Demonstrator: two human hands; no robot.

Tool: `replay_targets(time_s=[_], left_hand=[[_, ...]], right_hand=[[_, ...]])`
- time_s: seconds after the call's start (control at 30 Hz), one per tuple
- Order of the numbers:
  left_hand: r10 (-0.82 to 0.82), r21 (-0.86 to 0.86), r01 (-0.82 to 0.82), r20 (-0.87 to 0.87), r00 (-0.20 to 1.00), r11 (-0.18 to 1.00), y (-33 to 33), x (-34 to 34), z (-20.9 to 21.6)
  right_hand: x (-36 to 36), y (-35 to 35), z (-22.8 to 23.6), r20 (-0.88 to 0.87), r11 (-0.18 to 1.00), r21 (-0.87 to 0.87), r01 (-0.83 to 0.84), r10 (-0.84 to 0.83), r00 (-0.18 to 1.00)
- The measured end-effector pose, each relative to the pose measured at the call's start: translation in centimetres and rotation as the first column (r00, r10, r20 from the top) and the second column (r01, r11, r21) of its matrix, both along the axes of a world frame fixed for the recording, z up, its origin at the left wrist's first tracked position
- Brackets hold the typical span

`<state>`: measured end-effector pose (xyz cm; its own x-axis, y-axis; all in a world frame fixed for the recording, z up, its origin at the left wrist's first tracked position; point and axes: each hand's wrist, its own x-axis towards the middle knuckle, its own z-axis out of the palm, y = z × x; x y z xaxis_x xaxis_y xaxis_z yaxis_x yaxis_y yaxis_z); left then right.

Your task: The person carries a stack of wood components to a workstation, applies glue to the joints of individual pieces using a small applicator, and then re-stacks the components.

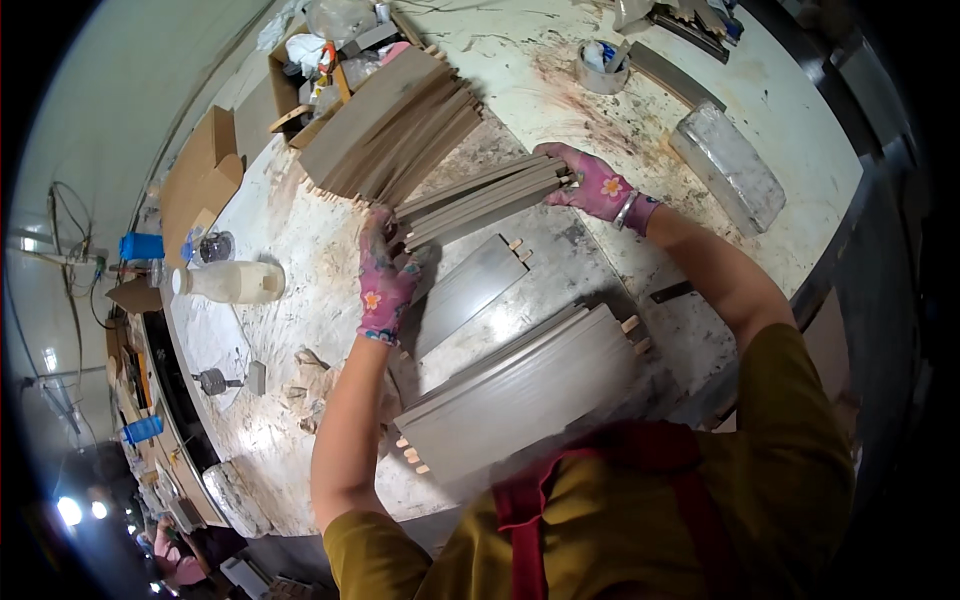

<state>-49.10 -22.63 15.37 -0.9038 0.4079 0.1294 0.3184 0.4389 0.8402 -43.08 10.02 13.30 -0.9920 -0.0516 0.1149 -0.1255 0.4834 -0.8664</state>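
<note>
In pink patterned gloves, both my hands hold a bundle of thin grey-brown wooden boards (487, 208) by its two ends. My left hand (385, 275) is closed around the left end, and my right hand (597, 186) grips the right end, where light wooden pegs poke out. Below the bundle a single grey board (468, 296) with two pegs lies flat. Closer to my body rests a stack of wider grey boards (520, 390), pegs showing at both ends. At the far left stands a larger pile of similar boards (385, 125), several tilted on edge.
The work table (300, 420) is stained and dusty. On its left are a milky plastic bottle (230, 282), a clear jar (213, 247) and a crumpled rag (312, 390). A wrapped block (728, 165) and a small tub (602, 70) sit at right. A cluttered box (290, 85) is far left.
</note>
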Motion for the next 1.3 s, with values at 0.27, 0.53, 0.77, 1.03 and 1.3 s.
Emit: replay_targets(time_s=[0.27, 0.53, 0.77, 1.03, 1.3], left_hand=[[0.024, 0.055, -0.035, 0.183, 0.983, 0.998, -0.2, 0.0, -0.4], [0.113, 0.116, -0.226, 0.602, 0.791, 0.967, -4.9, 1.8, 8.0], [0.216, -0.151, -0.155, 0.738, 0.64, 0.976, -10.3, 6.1, 4.8], [0.012, 0.221, -0.362, 0.839, 0.544, 0.906, -11.3, 8.3, 3.1], [0.098, 0.229, -0.449, 0.797, 0.596, 0.864, -10.5, 9.6, -1.7]], right_hand=[[-0.5, -0.4, 1.1, 0.091, 0.996, 0.074, -0.057, 0.05, 0.995], [-2.1, -2.7, 3.6, 0.2, 0.939, -0.177, -0.293, 0.326, 0.924], [-1.3, -8.6, 6.4, 0.539, 0.827, 0.253, -0.502, 0.31, 0.783], [-1.0, -8.2, 8.8, 0.519, 0.745, 0.414, -0.523, 0.278, 0.808], [-0.6, -7.7, 3.6, 0.493, 0.905, 0.127, -0.406, 0.298, 0.817]])
